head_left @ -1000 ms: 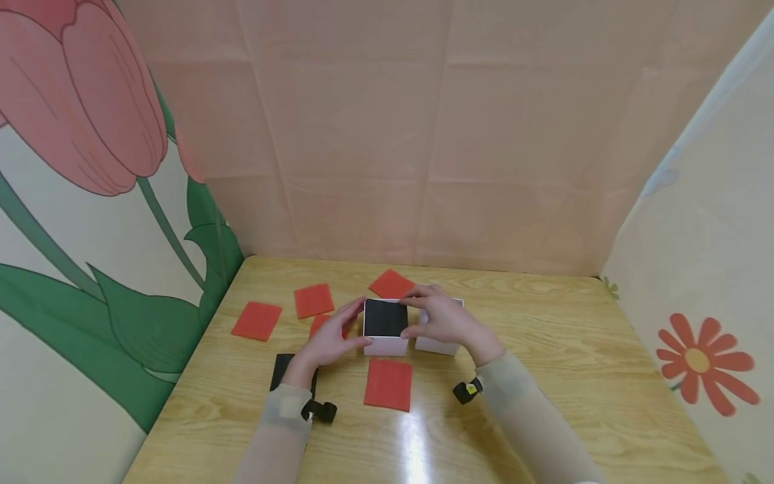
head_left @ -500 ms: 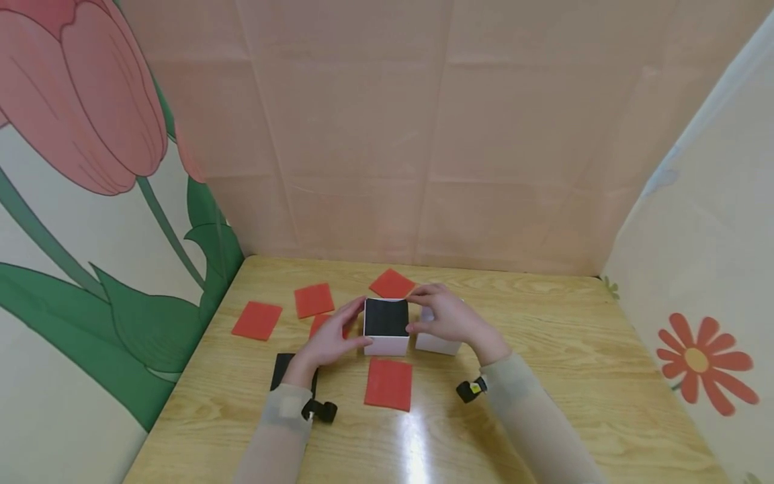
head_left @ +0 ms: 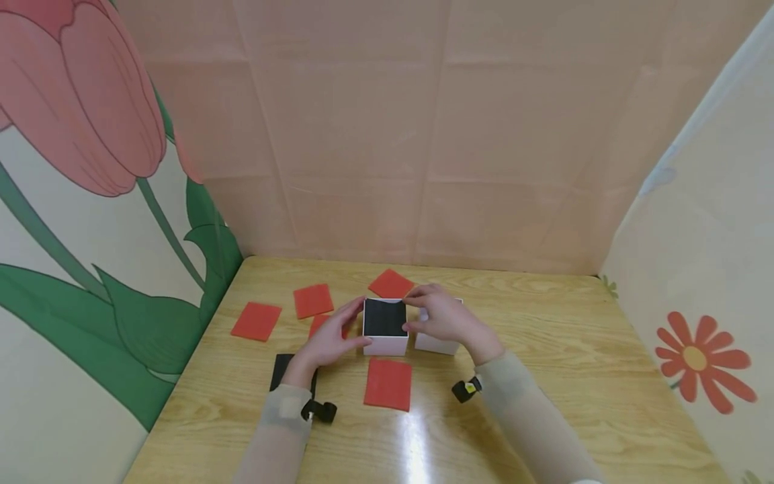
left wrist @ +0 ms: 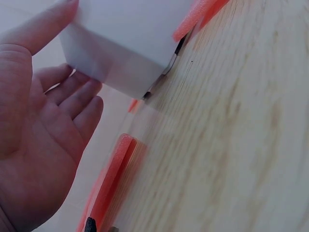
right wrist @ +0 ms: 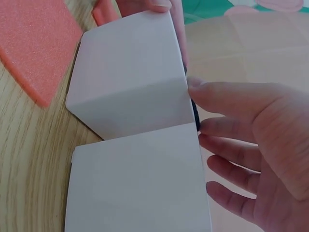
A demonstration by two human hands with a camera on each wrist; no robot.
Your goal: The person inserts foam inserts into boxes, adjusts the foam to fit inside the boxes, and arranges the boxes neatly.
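Note:
A white box (head_left: 385,347) sits on the table with a black square foam sheet (head_left: 385,317) lying in its top, just at the rim. My left hand (head_left: 326,344) holds the box at its left side, thumb on the front face and fingers along the side. From the right, my right hand (head_left: 449,320) touches the foam's right edge, thumb near the front corner and fingertips at the back corner. In the right wrist view, a dark strip of foam (right wrist: 196,116) shows past the rim beside the thumb. A second white box (head_left: 435,345) stands partly hidden behind the right hand.
Several red foam squares lie around: one in front of the box (head_left: 388,384), one behind it (head_left: 391,284), others to the left (head_left: 256,320). A black piece (head_left: 283,366) lies partly under the left wrist. Cloth backdrops (head_left: 417,134) rise along the table (head_left: 544,349).
The thumb and fingertips of my right hand have shifted slightly along the foam's right edge. The foam now dips a little at its back edge. My left hand and both boxes stay put.

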